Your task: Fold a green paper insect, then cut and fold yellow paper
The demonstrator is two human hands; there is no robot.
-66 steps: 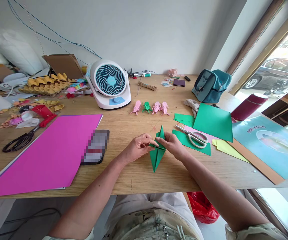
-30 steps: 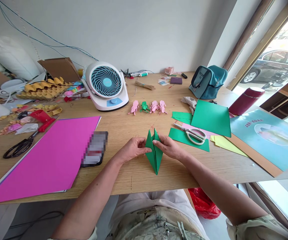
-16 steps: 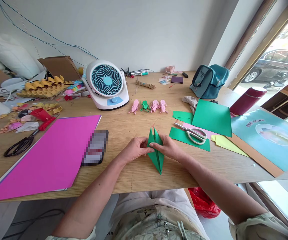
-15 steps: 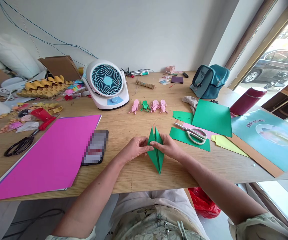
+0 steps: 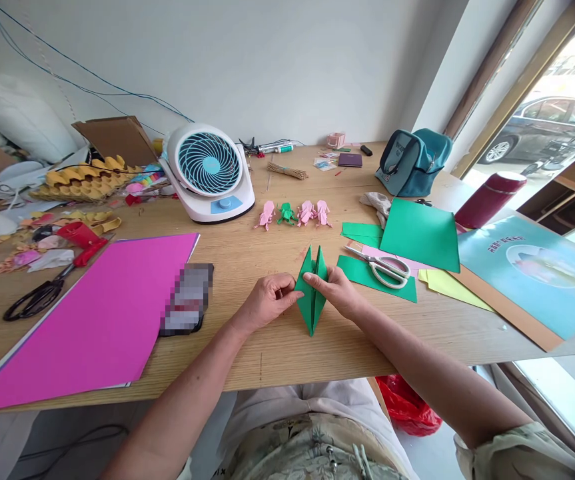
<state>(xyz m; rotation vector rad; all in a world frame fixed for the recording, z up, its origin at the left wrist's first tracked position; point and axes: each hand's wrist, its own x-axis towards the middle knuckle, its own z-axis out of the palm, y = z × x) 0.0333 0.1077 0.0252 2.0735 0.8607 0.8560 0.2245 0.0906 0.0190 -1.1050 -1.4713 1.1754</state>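
Observation:
A folded green paper piece (image 5: 312, 293), long and pointed with two tips at its far end, lies on the wooden table (image 5: 277, 360) near the front edge. My left hand (image 5: 266, 304) pinches its left side with fingers curled. My right hand (image 5: 336, 292) presses its right side, fingers closed on the fold. Both hands meet at the middle of the paper.
White-handled scissors (image 5: 381, 266) lie on green sheets (image 5: 420, 235) to the right. Small pink and green folded figures (image 5: 294, 213) stand behind. A fan (image 5: 209, 170), a large pink sheet (image 5: 92, 313), black scissors (image 5: 34, 300), a teal bag (image 5: 411, 162) and a maroon flask (image 5: 490, 200) surround.
The green paper has been flattened into a narrower two-tipped shape and shifted slightly. Both hands stayed on it, working the folds at its middle.

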